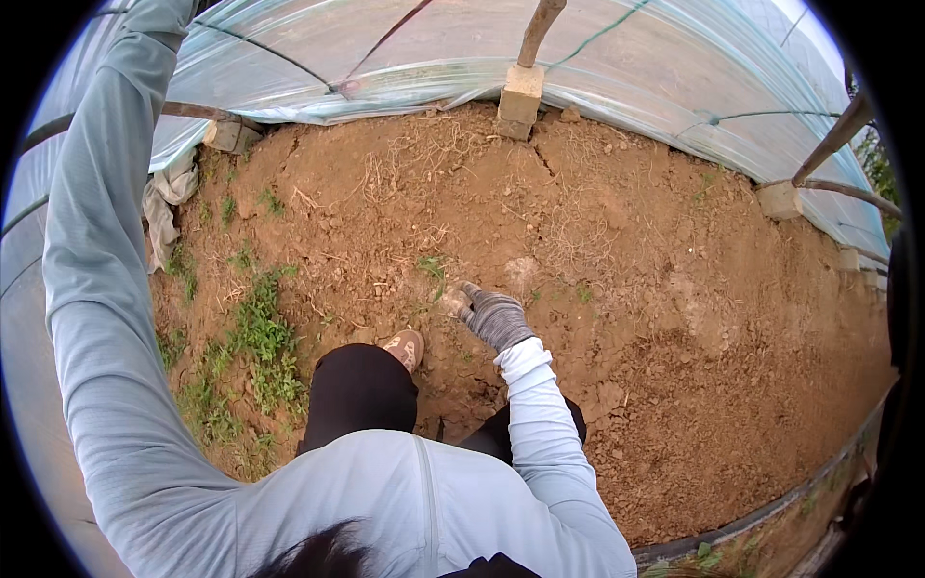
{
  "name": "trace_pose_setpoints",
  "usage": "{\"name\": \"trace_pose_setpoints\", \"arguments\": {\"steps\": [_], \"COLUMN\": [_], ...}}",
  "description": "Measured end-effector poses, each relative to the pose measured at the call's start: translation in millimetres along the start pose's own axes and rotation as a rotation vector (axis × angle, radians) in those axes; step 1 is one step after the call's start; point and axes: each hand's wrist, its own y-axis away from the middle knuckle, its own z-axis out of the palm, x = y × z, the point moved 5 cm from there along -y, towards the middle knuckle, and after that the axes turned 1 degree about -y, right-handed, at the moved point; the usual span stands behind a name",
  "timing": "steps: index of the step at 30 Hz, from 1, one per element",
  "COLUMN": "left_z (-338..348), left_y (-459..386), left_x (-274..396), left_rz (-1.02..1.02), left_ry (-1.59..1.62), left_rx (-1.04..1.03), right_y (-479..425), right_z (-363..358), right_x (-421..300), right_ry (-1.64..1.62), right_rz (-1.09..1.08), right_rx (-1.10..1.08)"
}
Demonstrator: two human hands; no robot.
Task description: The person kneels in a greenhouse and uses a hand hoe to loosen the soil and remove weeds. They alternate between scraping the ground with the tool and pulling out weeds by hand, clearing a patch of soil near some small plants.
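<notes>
My right hand [488,312], in a grey striped knit glove with dirt-coloured fingers, is low over the brown soil [636,289]. A small green weed [432,267] is just beyond its fingertips; whether the fingers hold part of it cannot be told. My left arm, in a light blue sleeve [101,238], reaches up to the top left, and the left hand is out of view. A patch of leafy green weeds [266,329] grows to the left of my knee.
Clear plastic sheeting [433,50] curves around the far side. Wooden poles stand on concrete blocks [520,97] there. A pale cloth [170,195] hangs at the left edge. Dry roots [578,231] litter the cracked soil. A dark edging strip [759,498] runs along the lower right.
</notes>
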Motion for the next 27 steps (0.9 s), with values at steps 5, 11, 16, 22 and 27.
{"name": "trace_pose_setpoints", "arguments": {"steps": [5,11,16,22,27], "left_z": [62,233,325,404,438], "left_y": [153,473,791,812,699], "left_x": [-33,-18,35,180,172], "left_rz": [-0.129,-0.228,-0.663,-0.651,-0.393], "left_ry": [-0.492,0.043,0.369,0.925,0.826], "left_rx": [-0.253,-0.679,-1.652,-1.187,-0.748], "right_y": [9,12,37,87,135], "right_z": [12,16,31,-14,-30], "right_x": [-30,12,-2,65,115], "right_ry": [0.051,0.134,-0.375,-0.448,-0.553], "right_rz": [0.077,0.018,0.21,0.429,0.83], "right_rx": [-0.057,0.17,0.139,0.173,-0.166]}}
